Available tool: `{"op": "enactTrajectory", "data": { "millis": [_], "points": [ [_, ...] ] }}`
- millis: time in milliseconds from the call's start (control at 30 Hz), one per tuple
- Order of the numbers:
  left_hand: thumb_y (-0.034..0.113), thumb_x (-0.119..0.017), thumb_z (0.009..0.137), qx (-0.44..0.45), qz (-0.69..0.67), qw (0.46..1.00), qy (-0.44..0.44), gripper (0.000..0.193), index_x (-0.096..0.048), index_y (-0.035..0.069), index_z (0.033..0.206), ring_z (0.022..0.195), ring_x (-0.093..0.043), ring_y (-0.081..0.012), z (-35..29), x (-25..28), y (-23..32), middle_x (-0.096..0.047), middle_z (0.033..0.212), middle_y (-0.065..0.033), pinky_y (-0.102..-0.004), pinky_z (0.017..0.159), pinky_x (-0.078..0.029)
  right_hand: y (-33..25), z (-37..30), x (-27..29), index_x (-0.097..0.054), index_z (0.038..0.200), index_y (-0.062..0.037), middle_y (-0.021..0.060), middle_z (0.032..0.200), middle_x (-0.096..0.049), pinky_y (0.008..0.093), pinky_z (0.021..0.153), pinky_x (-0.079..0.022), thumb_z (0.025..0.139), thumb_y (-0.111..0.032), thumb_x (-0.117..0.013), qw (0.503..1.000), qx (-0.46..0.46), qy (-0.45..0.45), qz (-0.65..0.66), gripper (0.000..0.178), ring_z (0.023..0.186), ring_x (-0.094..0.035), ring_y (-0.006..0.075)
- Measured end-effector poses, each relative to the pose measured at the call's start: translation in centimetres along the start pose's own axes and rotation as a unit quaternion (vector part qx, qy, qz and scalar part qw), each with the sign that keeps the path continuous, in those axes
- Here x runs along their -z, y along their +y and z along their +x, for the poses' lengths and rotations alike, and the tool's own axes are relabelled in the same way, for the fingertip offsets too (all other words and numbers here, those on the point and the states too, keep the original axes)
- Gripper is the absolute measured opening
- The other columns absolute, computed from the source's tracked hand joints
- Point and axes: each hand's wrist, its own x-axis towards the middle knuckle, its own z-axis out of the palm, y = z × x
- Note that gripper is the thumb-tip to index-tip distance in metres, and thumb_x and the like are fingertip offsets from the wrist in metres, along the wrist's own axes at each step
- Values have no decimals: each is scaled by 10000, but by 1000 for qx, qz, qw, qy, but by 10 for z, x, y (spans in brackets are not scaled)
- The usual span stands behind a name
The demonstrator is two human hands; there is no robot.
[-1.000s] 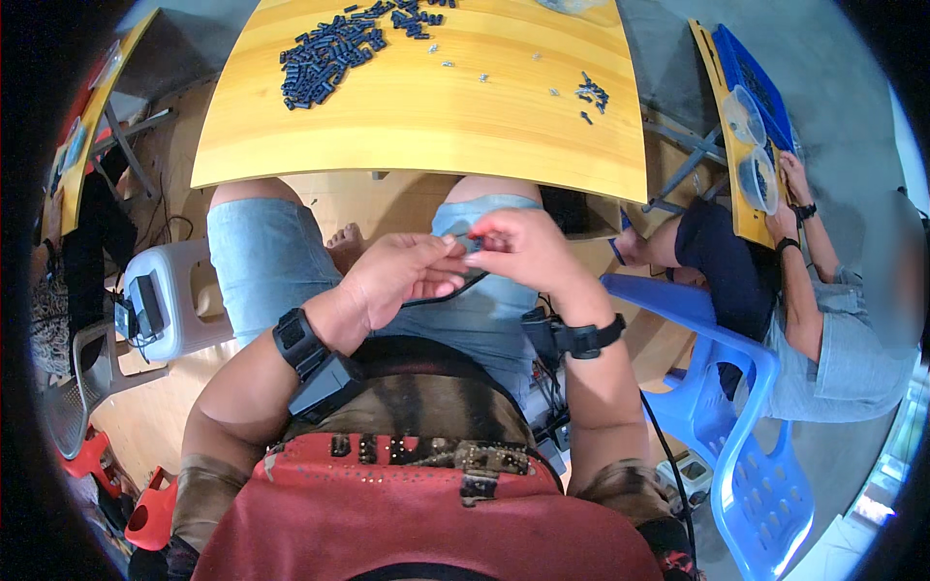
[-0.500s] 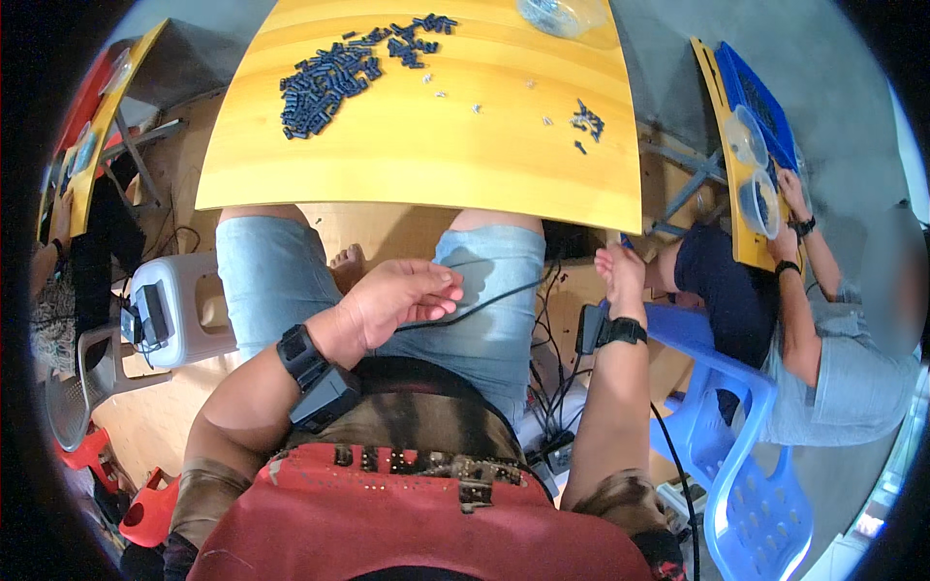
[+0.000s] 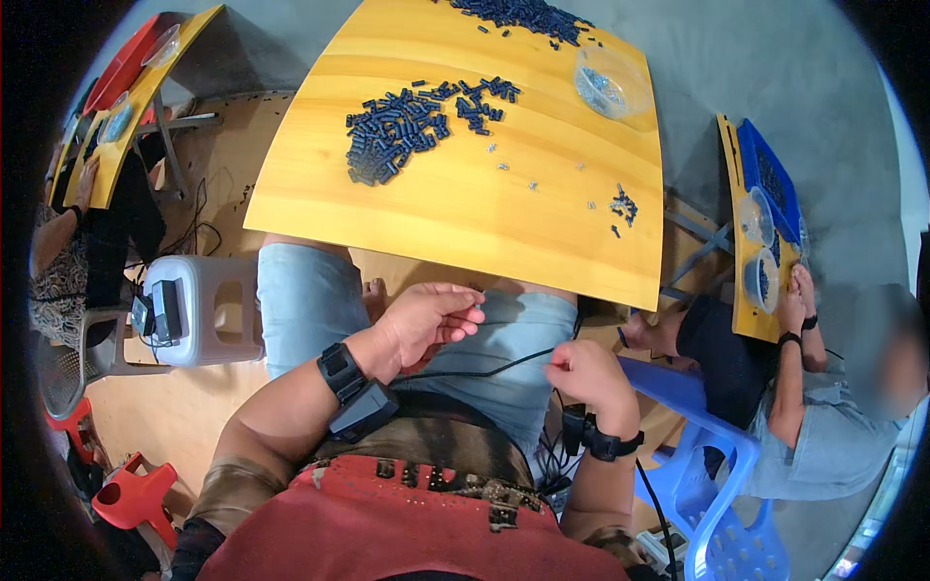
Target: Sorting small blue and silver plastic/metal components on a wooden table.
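Observation:
My left hand [image 3: 434, 324] is held above my lap, its thumb and forefinger pressed together; whatever they may hold is too small to make out. To its right my right hand [image 3: 593, 373] is curled closed, wrist bent, fingertips hidden. The hands are apart and off the table. In front of them is a yellow wooden table [image 3: 436, 215] with a heap of short black cylindrical pieces [image 3: 392, 131]. A small cluster of dark screw-like pieces [image 3: 623, 208] lies at its right side, with several tiny silvery bits [image 3: 533, 186] between.
At the table's far right stands a clear round tub [image 3: 610, 87] of small metallic parts; a larger black heap [image 3: 523, 15] lies at the far edge. A black cable [image 3: 484, 372] crosses my lap. A blue chair [image 3: 712, 484] and a seated co-worker [image 3: 814, 426] are on the right.
My right hand has come inward toward my left and bent at the wrist. The view has shifted, showing more of the table's far side. My left hand keeps its pinch.

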Motion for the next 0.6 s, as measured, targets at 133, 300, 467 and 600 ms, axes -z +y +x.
{"op": "enactTrajectory", "data": {
  "millis": [133, 300, 467, 600],
  "points": [
    [165, -510, 916, 13, 16, 1000, -16, 190, -586, 21, 1014, 663, -578, -107, -6, 4, 16, -624, 793, -36, -216, 612, -476, -57, 20, 41, -640, 797, -25, 47, 689, -630, 257, 573, -442, 769, -154, -657, 950, 169, -22, 261, 133, 622, -569, 114],
    [175, -518, 915, -11, 4, 999, -30, 187, -592, 29, 1006, 635, -569, -84, -11, 15, 33, -625, 779, -32, -191, 575, -468, -112, 102, 66, -629, 845, 1, -1, 704, -611, 214, 582, -436, 796, -133, -663, 854, 194, 180, 448, 147, 634, -533, 59],
    [178, -518, 916, -64, 14, 998, 1, 190, -593, 29, 1009, 652, -568, -86, -28, 27, 51, -622, 791, -26, -195, 583, -465, -139, 158, 116, -641, 834, 10, 24, 698, -624, 222, 571, -454, 792, -135, -655, 852, 217, 108, 465, 151, 627, -567, 80],
    [174, -530, 911, -83, 10, 997, -7, 209, -590, 11, 1028, 682, -579, -96, -27, 31, 63, -633, 824, -43, -212, 628, -480, -100, 188, 157, -634, 868, -2, 19, 716, -620, 207, 558, -450, 781, -117, -651, 936, 91, 166, 296, 145, 625, -566, 78]
  ]
}}
